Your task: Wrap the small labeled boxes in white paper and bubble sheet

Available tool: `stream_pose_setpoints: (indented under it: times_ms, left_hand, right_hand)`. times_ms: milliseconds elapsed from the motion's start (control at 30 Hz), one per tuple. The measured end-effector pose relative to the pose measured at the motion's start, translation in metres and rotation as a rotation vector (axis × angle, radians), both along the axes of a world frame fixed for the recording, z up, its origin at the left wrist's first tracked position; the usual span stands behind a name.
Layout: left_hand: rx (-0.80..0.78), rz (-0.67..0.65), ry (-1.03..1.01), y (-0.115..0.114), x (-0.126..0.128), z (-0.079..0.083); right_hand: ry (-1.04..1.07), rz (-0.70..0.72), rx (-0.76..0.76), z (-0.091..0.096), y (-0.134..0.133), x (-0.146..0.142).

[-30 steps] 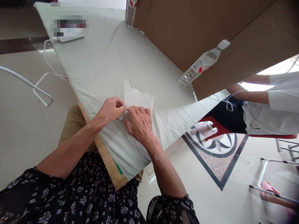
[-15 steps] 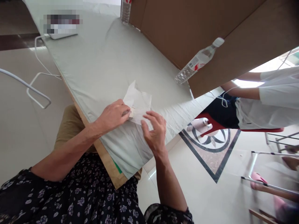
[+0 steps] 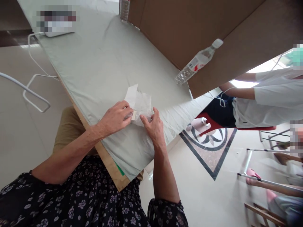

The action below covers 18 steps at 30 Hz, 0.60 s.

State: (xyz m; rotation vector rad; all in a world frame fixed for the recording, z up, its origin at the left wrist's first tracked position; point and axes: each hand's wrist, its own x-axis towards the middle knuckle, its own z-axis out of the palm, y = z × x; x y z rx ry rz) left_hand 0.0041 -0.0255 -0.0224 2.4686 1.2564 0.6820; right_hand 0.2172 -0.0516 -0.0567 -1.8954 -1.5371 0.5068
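A thin, whitish, see-through sheet [image 3: 143, 102] lies creased on the cloth in front of me, its left flap standing up whiter. My left hand [image 3: 117, 116] is closed at the sheet's lower left, fingertips pressed onto a small cream-coloured piece [image 3: 133, 115]. Most of that piece is hidden under the fingers, and its kind is unclear. At the sheet's lower right edge is my right hand [image 3: 154, 126]. Its thumb lies over the sheet, apart from the bent forefinger; the other fingers are partly hidden.
The table has a pale green cloth [image 3: 94, 63]. A clear plastic bottle [image 3: 197, 63] leans by a large cardboard panel [image 3: 189, 28]; another bottle [image 3: 124, 11] stands farther back. A white device [image 3: 59, 30] with a cable is at far left. At right sits a person in a white sleeve [image 3: 272, 85].
My right hand has moved slightly left and in over the sheet's edge, its thumb now on the sheet. The left hand stays at the cream piece. The whole view has shifted slightly.
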Motion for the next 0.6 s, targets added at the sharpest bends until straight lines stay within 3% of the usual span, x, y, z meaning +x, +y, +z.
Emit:
stream_pose_setpoints:
  times_ms: [233,400,600]
  left_hand:
    - [-0.029,-0.032,0.052,0.004,0.001,0.005]
    - [-0.062,-0.027,0.089,0.002,0.004,0.009]
    - [-0.077,-0.027,0.100,0.003,0.007,0.009]
  right_hand:
    - [0.089,0.040,0.046,-0.003,0.007,-0.013]
    - [0.072,0.006,0.118,0.009,0.003,-0.023]
    - [0.243,0.031,0.108,0.024,0.004,-0.035]
